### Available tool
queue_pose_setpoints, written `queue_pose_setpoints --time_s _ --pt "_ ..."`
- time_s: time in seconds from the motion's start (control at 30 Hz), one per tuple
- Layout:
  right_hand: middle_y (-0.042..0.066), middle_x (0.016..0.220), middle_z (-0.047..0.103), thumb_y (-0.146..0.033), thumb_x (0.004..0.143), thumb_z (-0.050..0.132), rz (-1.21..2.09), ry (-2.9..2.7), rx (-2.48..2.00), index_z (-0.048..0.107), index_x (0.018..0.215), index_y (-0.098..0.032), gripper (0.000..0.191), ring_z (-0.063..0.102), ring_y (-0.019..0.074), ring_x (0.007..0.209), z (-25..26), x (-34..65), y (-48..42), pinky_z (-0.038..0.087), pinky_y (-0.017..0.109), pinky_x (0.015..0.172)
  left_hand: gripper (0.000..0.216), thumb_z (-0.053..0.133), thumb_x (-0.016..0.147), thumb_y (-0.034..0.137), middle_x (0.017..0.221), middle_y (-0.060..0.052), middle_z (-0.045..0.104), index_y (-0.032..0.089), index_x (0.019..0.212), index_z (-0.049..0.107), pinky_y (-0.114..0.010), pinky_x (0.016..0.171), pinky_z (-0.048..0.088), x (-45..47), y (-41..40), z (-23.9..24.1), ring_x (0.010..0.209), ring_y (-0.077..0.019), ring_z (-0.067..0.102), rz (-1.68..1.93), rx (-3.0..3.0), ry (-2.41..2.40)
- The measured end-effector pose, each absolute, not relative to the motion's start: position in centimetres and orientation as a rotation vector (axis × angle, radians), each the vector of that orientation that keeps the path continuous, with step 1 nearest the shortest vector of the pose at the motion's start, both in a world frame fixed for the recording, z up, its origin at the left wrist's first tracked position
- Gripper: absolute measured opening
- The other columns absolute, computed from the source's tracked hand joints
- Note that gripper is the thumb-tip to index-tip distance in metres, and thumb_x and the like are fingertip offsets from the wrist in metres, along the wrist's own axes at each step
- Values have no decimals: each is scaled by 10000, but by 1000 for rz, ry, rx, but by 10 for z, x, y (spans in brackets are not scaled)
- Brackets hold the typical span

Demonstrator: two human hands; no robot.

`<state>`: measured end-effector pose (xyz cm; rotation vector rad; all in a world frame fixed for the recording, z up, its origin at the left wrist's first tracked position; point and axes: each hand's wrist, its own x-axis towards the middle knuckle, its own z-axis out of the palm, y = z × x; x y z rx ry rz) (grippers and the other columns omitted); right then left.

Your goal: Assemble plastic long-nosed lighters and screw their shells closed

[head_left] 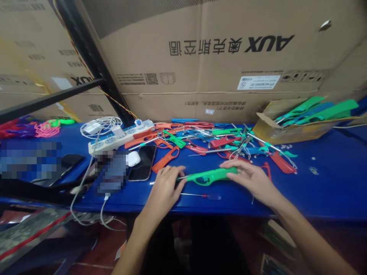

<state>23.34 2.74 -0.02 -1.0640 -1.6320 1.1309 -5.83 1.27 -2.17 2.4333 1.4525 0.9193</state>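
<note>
Between my two hands, just above the blue table, lies a green long-necked lighter (213,175). My left hand (169,181) pinches its thin metal neck near the trigger guard. With fingers and thumb, my right hand (249,178) grips the rear end of the green handle. A screwdriver (210,196) with a clear, red-tinted handle lies on the table below the lighter. Behind my hands is a heap of lighter parts: orange handle shells (166,159), red shells (282,162), a green shell (174,139) and metal tubes with wires.
At the back right stands an open cardboard box (298,131) holding green and blue lighters. A white power strip (120,136), a phone (142,163) and a white earbud case (133,158) are at the left. Large cartons (183,80) rise behind the blue table (323,191).
</note>
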Motion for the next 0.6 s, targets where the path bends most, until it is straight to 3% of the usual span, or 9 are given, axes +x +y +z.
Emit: queue_pose_setpoints --time_s 0.1,0.27,0.43,0.6 --pt "74 1160 742 -452 861 750 1099 -1699 -1082 756 1069 -250 290 687 255 1114 1 230 32 571 413 986 350 600 976 185 1071 -50 704 210 1318 528 -426 963 453 -59 11 -22 1043 -234 624 915 2443 1475" --pt "65 1181 741 -441 858 751 1031 -1662 -1102 782 1025 -260 248 675 264 1159 -1 229 36 568 411 995 374 663 957 284 1209 -81 690 212 1309 563 -442 998 440 -58 9 -20 1153 -260 583 948 2521 1455" --pt "57 1184 744 -414 845 775 990 -1736 -1117 776 1078 -260 279 681 258 1157 -3 230 32 569 400 1001 178 612 992 260 1123 -45 727 210 1156 659 -411 977 422 -57 10 -17 1049 -216 593 995 2577 1360" --pt "45 1244 707 -351 925 703 649 -2163 -1054 709 1203 -281 287 654 232 1196 -2 240 22 536 406 1047 150 614 990 235 1096 -32 752 209 1118 688 -417 954 415 -58 13 -17 1025 -222 586 1047 2604 1369"
